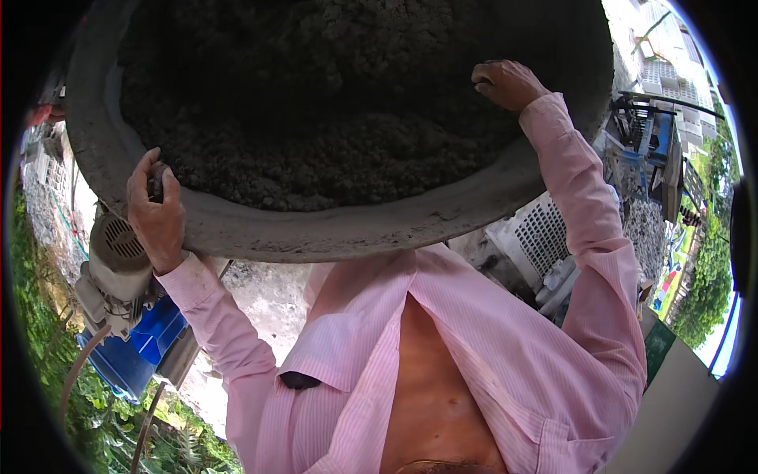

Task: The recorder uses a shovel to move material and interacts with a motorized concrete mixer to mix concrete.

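Note:
A wide round pan with a grey rim (332, 237) fills the upper part of the head view. Inside it lies a dark, crumbly, wet-looking mix (316, 150), like mortar or concrete. At the rim's left side is my left hand (155, 217), its fingers and thumb closed around a small dark grey lump (157, 183). Over the right part of the mix, my right hand (509, 84) is held with its fingers curled in. Whatever those fingers hold, if anything, is too dark to make out. Both forearms are in pink striped sleeves.
Below the rim at left are a grey motor (118, 245) and a blue bucket (122, 355). A white perforated crate (541, 237) lies at right, under my right arm. Further right stands some blue machinery (659, 150). Part of another person's hand (43, 115) shows at far left.

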Demonstrator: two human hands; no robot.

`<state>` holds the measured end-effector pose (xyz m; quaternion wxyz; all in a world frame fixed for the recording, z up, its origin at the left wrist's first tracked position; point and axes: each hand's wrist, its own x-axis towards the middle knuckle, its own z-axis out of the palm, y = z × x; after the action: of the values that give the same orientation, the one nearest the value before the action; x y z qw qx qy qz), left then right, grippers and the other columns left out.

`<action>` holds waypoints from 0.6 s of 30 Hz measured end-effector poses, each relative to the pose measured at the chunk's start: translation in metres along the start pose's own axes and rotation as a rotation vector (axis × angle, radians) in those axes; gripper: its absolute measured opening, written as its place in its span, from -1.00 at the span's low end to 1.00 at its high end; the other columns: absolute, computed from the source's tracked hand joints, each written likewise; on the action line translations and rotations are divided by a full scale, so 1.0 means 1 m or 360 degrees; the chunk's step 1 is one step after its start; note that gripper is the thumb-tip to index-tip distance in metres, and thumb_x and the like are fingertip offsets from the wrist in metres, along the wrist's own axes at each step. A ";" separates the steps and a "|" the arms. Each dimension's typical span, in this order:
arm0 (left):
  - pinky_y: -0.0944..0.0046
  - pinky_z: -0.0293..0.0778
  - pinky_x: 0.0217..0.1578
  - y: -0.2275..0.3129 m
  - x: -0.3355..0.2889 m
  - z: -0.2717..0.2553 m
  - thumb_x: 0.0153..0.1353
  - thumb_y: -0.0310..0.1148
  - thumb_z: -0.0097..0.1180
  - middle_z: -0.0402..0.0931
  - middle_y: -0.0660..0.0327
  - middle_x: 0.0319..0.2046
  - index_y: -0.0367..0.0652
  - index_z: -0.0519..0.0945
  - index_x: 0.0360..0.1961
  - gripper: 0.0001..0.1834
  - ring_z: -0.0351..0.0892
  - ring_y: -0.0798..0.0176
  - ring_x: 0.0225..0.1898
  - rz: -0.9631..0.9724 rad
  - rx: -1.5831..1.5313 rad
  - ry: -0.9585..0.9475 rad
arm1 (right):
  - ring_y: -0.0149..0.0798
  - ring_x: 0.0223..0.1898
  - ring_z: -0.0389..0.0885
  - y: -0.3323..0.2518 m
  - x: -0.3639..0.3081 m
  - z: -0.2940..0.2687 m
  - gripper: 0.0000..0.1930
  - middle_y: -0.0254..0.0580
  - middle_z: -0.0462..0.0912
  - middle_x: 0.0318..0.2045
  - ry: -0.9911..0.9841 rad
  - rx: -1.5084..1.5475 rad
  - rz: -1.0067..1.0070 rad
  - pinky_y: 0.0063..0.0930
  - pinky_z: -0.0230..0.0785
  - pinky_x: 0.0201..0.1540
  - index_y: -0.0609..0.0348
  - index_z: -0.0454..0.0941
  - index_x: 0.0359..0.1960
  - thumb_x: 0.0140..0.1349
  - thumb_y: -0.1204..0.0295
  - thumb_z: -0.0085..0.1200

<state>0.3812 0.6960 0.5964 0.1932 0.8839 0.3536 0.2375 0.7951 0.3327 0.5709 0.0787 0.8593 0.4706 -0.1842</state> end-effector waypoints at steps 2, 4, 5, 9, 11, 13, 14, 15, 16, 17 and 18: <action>0.18 0.49 0.03 -0.003 -0.001 -0.003 0.20 -0.50 0.12 0.61 0.10 -0.07 -0.15 0.62 0.04 -0.65 0.62 0.16 -0.07 -0.0019 -0.0044 0.0028 | -0.03 -0.01 0.64 -0.001 0.030 0.022 -0.74 -0.17 0.67 -0.10 -0.0227 -0.0094 -0.0004 -0.12 0.44 0.08 0.01 0.63 -0.10 0.17 0.28 0.14; 0.18 0.49 0.02 -0.002 -0.001 -0.002 0.20 -0.50 0.12 0.61 0.11 -0.08 -0.15 0.63 0.03 -0.66 0.63 0.17 -0.08 -0.0028 -0.0070 0.0065 | -0.04 0.06 0.61 -0.002 0.047 0.045 -0.67 -0.18 0.66 -0.03 -0.0451 -0.0205 -0.0017 -0.10 0.42 0.13 -0.03 0.61 -0.02 0.17 0.27 0.14; 0.19 0.50 0.01 -0.001 0.000 0.001 0.20 -0.49 0.12 0.61 0.11 -0.08 -0.15 0.63 0.02 -0.66 0.63 0.18 -0.09 -0.0027 -0.0096 0.0093 | -0.04 0.14 0.55 0.001 0.053 0.059 -0.58 -0.20 0.61 0.06 -0.0456 -0.0204 -0.0018 -0.08 0.37 0.19 -0.06 0.54 0.09 0.17 0.26 0.15; 0.24 0.49 0.04 0.005 0.001 -0.002 0.24 -0.47 0.13 0.64 0.12 -0.05 -0.20 0.62 0.05 -0.67 0.62 0.21 -0.04 -0.0103 -0.0066 0.0088 | -0.03 0.29 0.42 0.003 0.067 0.097 -0.36 -0.22 0.49 0.23 -0.0570 -0.0252 -0.0024 0.01 0.23 0.32 -0.12 0.35 0.33 0.16 0.20 0.14; 0.24 0.49 0.03 0.006 0.001 -0.001 0.24 -0.46 0.14 0.64 0.13 -0.06 -0.18 0.63 0.03 -0.68 0.63 0.22 -0.06 -0.0172 -0.0055 0.0109 | -0.03 0.25 0.46 -0.002 0.066 0.106 -0.43 -0.19 0.55 0.16 -0.0647 -0.0287 -0.0019 0.01 0.24 0.30 -0.09 0.43 0.27 0.17 0.20 0.12; 0.24 0.50 0.02 0.008 -0.001 -0.002 0.23 -0.46 0.15 0.64 0.14 -0.07 -0.16 0.64 0.02 -0.69 0.63 0.23 -0.07 -0.0224 -0.0057 0.0138 | -0.03 0.21 0.50 -0.006 0.068 0.105 -0.48 -0.16 0.60 0.11 -0.0738 -0.0362 -0.0074 0.02 0.25 0.29 -0.07 0.49 0.22 0.17 0.20 0.11; 0.24 0.51 0.01 0.008 -0.001 -0.002 0.22 -0.45 0.17 0.64 0.15 -0.08 -0.15 0.65 0.00 -0.69 0.63 0.23 -0.07 -0.0211 -0.0109 0.0174 | -0.03 0.15 0.55 -0.008 0.069 0.102 -0.54 -0.13 0.64 0.03 -0.0718 -0.0365 -0.0122 0.02 0.28 0.25 -0.04 0.54 0.13 0.17 0.21 0.11; 0.23 0.51 0.00 0.006 -0.001 -0.001 0.21 -0.44 0.18 0.64 0.16 -0.09 -0.14 0.66 -0.02 -0.70 0.63 0.23 -0.08 -0.0195 -0.0162 0.0208 | -0.03 0.09 0.59 -0.012 0.070 0.102 -0.60 -0.11 0.67 -0.05 -0.0698 -0.0366 -0.0166 0.03 0.30 0.22 -0.02 0.60 0.05 0.17 0.21 0.12; 0.23 0.51 0.00 0.004 -0.001 -0.001 0.21 -0.44 0.18 0.64 0.16 -0.09 -0.14 0.66 -0.02 -0.70 0.63 0.23 -0.08 -0.0206 -0.0146 0.0219 | -0.03 0.09 0.59 -0.016 0.073 0.102 -0.60 -0.11 0.67 -0.05 -0.0694 -0.0369 -0.0188 0.03 0.30 0.22 -0.02 0.60 0.05 0.17 0.21 0.12; 0.23 0.55 -0.09 0.000 -0.001 0.002 0.18 -0.45 0.19 0.64 0.14 -0.14 -0.13 0.67 -0.04 -0.71 0.66 0.20 -0.15 -0.0114 -0.0137 0.0326 | -0.03 0.05 0.61 -0.029 0.076 0.092 -0.65 -0.09 0.68 -0.10 -0.0677 -0.0455 -0.0240 0.02 0.33 0.19 0.01 0.61 -0.01 0.17 0.25 0.12; 0.22 0.59 -0.17 -0.003 -0.002 0.003 0.15 -0.46 0.20 0.63 0.12 -0.19 -0.12 0.68 -0.07 -0.71 0.68 0.17 -0.22 -0.0021 -0.0129 0.0430 | -0.04 0.00 0.63 -0.044 0.079 0.081 -0.70 -0.07 0.69 -0.15 -0.0660 -0.0541 -0.0290 0.01 0.35 0.17 0.04 0.62 -0.06 0.17 0.29 0.13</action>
<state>0.3804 0.6961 0.5921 0.1809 0.8330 0.3723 0.3671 0.7772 0.3936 0.4668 0.2995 0.7319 0.5438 -0.2807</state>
